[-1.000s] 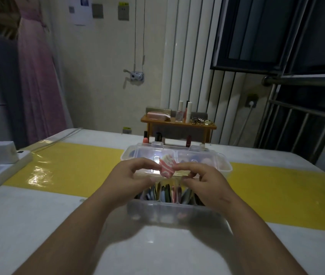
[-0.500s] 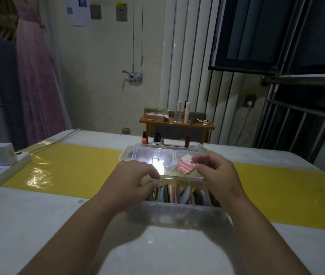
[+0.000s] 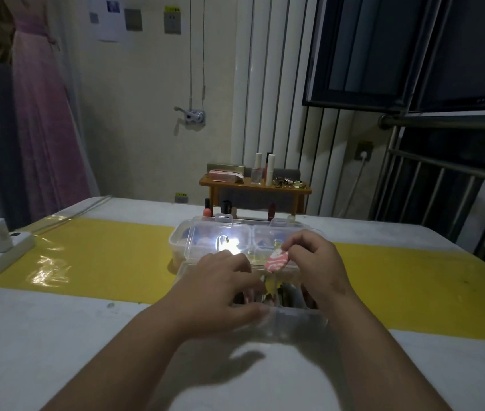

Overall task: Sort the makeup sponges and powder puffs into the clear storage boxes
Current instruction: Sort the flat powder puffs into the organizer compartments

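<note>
- Over the near clear storage box (image 3: 282, 314), the right hand (image 3: 318, 268) pinches a pink-and-white patterned puff (image 3: 277, 261) between thumb and fingertips, holding it just above the box's back edge.
- A second ago both hands held this puff together; now the left hand (image 3: 220, 292) has let go and dropped onto the box, fingers spread loosely among the upright sponges, gripping nothing that shows.
- Half a second ago the puff was slightly higher and further back; it now sits lower, tilted toward the slots.
- My reading: the left hand is parting the packed sponges to make a gap, so this puff is about to be filed.
- Behind, the second clear box (image 3: 194, 241) sits touching the near one on the yellow-striped table (image 3: 87, 256), with some pieces dimly visible inside.
</note>
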Action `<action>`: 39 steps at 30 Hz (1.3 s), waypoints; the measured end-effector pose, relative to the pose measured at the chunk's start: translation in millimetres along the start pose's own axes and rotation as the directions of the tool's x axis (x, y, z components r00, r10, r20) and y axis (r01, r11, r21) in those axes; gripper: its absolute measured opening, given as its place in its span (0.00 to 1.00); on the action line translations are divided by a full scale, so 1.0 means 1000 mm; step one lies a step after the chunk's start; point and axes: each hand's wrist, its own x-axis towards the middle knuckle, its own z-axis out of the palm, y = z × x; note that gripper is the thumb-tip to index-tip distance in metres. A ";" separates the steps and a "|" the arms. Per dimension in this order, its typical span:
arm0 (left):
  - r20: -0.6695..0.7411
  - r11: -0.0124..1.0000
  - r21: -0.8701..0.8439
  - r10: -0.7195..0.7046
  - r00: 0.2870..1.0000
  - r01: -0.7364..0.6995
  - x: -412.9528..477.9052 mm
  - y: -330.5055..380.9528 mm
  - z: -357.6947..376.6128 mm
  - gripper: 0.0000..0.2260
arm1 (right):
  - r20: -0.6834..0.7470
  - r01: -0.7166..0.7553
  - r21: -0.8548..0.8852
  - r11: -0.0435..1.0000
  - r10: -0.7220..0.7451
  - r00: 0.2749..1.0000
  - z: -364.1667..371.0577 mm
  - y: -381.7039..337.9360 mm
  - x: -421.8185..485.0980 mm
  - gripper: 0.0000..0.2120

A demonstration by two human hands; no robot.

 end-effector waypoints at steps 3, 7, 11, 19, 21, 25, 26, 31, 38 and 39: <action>-0.024 0.999 -0.043 0.001 1.000 -0.002 -0.001 -0.002 0.001 0.24 | 0.043 0.008 -0.054 0.999 -0.006 0.999 0.000 -0.003 -0.001 0.07; -0.040 0.999 -0.046 -0.004 0.999 0.002 0.000 -0.003 0.002 0.22 | 0.133 0.025 -0.059 0.998 -0.017 0.991 0.002 -0.003 -0.003 0.07; -0.046 0.998 -0.061 -0.018 0.999 0.015 0.000 -0.004 0.003 0.22 | 0.180 0.066 -0.131 0.989 -0.041 0.983 0.001 0.001 -0.004 0.05; -0.079 0.992 -0.112 -0.059 0.995 0.050 -0.001 -0.002 0.001 0.20 | 0.349 0.085 -0.403 0.911 0.067 0.935 0.007 -0.002 -0.005 0.11; -0.087 0.991 -0.123 -0.072 0.994 0.061 -0.001 -0.003 0.001 0.24 | 0.336 0.085 -0.425 0.901 0.070 0.939 0.007 -0.002 -0.005 0.10; -0.083 0.990 -0.124 -0.080 0.993 0.070 -0.001 -0.003 0.002 0.24 | 0.287 0.095 -0.429 0.898 0.036 0.957 0.003 -0.002 -0.006 0.07; -0.082 0.990 -0.123 -0.082 0.993 0.072 -0.001 -0.004 0.002 0.24 | 0.292 0.097 -0.441 0.892 0.041 0.956 0.003 -0.004 -0.006 0.07; -0.085 0.983 -0.158 -0.112 0.990 0.097 0.001 -0.005 0.003 0.22 | 0.307 0.077 -0.558 0.826 0.120 0.944 0.002 -0.010 -0.005 0.09; -0.289 0.928 -0.276 -0.328 0.900 0.250 0.002 -0.015 0.001 0.10 | 0.295 0.040 -0.579 0.815 0.164 0.941 0.004 -0.010 -0.005 0.04; -0.331 0.920 -0.284 -0.359 0.872 0.271 0.002 -0.017 0.002 0.11 | 0.295 0.036 -0.569 0.822 0.163 0.941 0.004 -0.010 -0.005 0.04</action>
